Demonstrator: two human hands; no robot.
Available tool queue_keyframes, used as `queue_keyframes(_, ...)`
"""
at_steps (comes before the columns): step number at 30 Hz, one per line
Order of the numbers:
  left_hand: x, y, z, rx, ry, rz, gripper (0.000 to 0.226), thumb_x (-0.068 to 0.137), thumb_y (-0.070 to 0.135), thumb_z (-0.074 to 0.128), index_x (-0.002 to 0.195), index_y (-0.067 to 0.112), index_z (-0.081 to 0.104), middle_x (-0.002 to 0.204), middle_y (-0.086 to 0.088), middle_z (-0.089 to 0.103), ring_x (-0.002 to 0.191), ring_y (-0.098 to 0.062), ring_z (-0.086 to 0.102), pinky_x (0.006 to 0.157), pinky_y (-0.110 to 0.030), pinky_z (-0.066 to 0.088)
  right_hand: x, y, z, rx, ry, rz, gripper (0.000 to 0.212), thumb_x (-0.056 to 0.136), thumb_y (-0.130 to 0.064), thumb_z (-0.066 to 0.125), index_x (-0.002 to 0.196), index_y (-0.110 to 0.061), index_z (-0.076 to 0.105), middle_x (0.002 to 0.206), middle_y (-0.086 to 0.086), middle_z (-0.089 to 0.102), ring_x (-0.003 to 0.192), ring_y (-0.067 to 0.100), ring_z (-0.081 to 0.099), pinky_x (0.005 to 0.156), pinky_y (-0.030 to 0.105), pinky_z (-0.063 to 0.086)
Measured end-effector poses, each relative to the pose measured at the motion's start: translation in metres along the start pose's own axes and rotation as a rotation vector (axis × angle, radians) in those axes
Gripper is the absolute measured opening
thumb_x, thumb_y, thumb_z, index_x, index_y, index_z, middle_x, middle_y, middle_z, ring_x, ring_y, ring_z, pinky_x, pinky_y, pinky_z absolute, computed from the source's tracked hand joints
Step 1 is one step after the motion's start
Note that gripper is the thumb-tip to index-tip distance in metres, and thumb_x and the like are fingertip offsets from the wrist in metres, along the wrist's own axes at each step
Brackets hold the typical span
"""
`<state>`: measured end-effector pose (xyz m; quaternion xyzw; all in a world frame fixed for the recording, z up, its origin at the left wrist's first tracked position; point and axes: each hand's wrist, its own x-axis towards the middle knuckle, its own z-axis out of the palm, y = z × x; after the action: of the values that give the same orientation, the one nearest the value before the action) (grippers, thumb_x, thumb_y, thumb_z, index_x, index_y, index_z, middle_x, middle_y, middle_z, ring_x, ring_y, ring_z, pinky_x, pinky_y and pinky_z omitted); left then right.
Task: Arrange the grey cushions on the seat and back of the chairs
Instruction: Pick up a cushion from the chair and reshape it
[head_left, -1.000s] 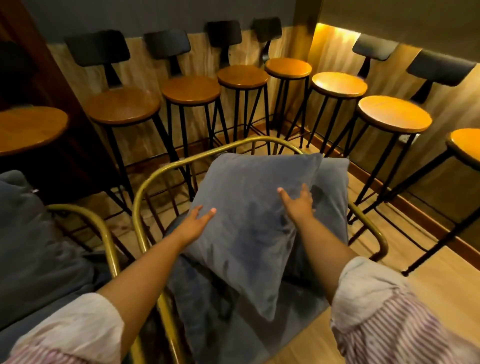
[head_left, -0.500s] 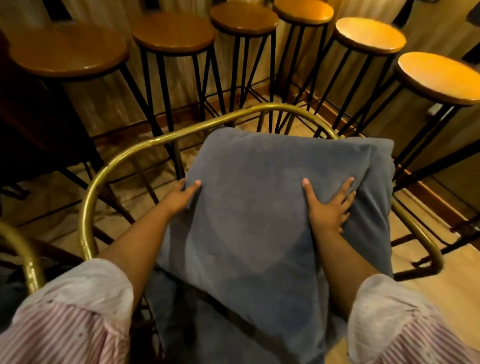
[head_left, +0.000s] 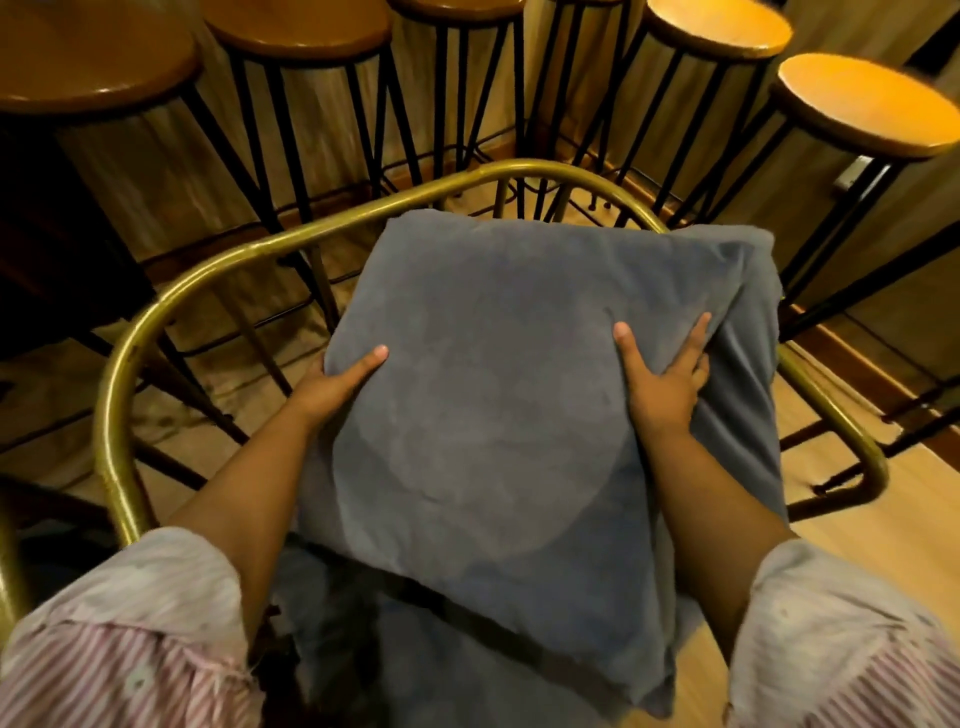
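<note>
A grey cushion leans tilted inside a chair with a curved brass frame. My left hand grips its left edge, thumb on the front face and fingers behind. My right hand lies spread on its right side, fingers tucked between it and a second grey cushion standing behind and to the right. A grey seat cushion lies underneath, partly hidden by the front one.
Several round wooden bar stools on thin black legs crowd the wall just beyond the chair. The brass rail of another chair shows at the left edge. Wooden floor lies to the right.
The view has tipped down and closer to the chair. The front cushion has been drawn up straighter against the back, and my left hand now grips its edge instead of lying open beside it.
</note>
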<state>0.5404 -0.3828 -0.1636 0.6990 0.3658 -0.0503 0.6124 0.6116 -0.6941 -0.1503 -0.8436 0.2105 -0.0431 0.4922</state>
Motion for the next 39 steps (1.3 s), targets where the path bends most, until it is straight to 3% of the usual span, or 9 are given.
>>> queue_keyframes(4, -0.031, 0.012, -0.011, 0.004, -0.037, 0.03, 0.117, 0.045, 0.071, 0.077, 0.145, 0.028, 0.034, 0.147, -0.002, 0.045, 0.129, -0.029, 0.049, 0.104, -0.045, 0.044, -0.021, -0.002, -0.028, 0.083, -0.118, -0.064, 0.101, 0.075, -0.063, 0.064, 0.149, -0.046, -0.003, 0.159, 0.011, 0.018, 0.142, 0.037, 0.029, 0.115, 0.053, 0.028)
queue_keyframes(9, -0.075, 0.029, -0.015, 0.036, -0.018, 0.092, 0.105, 0.056, 0.064, 0.076, 0.145, 0.027, 0.036, 0.148, -0.004, 0.043, 0.132, -0.031, 0.046, 0.106, -0.048, 0.04, -0.051, -0.032, -0.062, 0.221, -0.186, -0.135, 0.101, 0.066, -0.066, 0.071, 0.145, -0.055, 0.009, 0.156, 0.0, 0.028, 0.14, 0.028, 0.036, 0.112, 0.053, 0.034)
queue_keyframes(12, -0.101, 0.035, -0.016, 0.03, 0.0, 0.115, 0.093, 0.066, 0.055, 0.075, 0.145, 0.025, 0.036, 0.148, -0.005, 0.042, 0.133, -0.032, 0.043, 0.105, -0.047, 0.038, -0.058, -0.042, -0.085, 0.224, -0.2, -0.151, 0.1, 0.07, -0.061, 0.072, 0.148, -0.048, 0.011, 0.158, 0.001, 0.027, 0.142, 0.028, 0.034, 0.113, 0.054, 0.033)
queue_keyframes(17, -0.146, 0.025, -0.016, -0.002, -0.009, 0.152, 0.11, 0.05, 0.061, 0.081, 0.144, 0.028, 0.036, 0.146, -0.003, 0.045, 0.129, -0.029, 0.048, 0.104, -0.047, 0.042, -0.08, -0.036, -0.123, 0.201, -0.173, -0.163, 0.094, 0.077, -0.05, 0.07, 0.151, -0.041, 0.011, 0.16, 0.001, 0.021, 0.145, 0.028, 0.026, 0.115, 0.05, 0.028)
queue_keyframes(24, -0.232, 0.043, -0.039, -0.044, 0.107, 0.214, 0.102, 0.063, 0.051, 0.08, 0.147, 0.021, 0.028, 0.15, -0.004, 0.038, 0.134, -0.031, 0.042, 0.108, -0.05, 0.038, -0.133, -0.06, -0.178, 0.293, -0.172, -0.257, 0.092, 0.077, -0.047, 0.073, 0.151, -0.038, 0.02, 0.159, -0.003, 0.026, 0.143, 0.024, 0.031, 0.116, 0.048, 0.031)
queue_keyframes(30, -0.317, 0.061, -0.08, -0.086, 0.227, 0.311, 0.095, 0.067, 0.047, 0.078, 0.145, 0.02, 0.03, 0.149, -0.005, 0.039, 0.133, -0.03, 0.043, 0.106, -0.045, 0.039, -0.172, -0.115, -0.219, 0.323, -0.271, -0.375, 0.089, 0.081, -0.045, 0.07, 0.152, -0.032, 0.018, 0.158, 0.0, 0.028, 0.143, 0.025, 0.031, 0.115, 0.045, 0.03)
queue_keyframes(39, -0.43, 0.001, -0.185, -0.09, 0.457, 0.182, 0.123, 0.038, 0.075, 0.076, 0.142, 0.025, 0.035, 0.143, -0.004, 0.048, 0.126, -0.032, 0.05, 0.105, -0.052, 0.042, -0.274, -0.144, -0.193, 0.345, -0.532, -0.42, 0.088, 0.08, -0.043, 0.072, 0.152, -0.032, 0.021, 0.158, 0.0, 0.03, 0.142, 0.023, 0.034, 0.115, 0.045, 0.032)
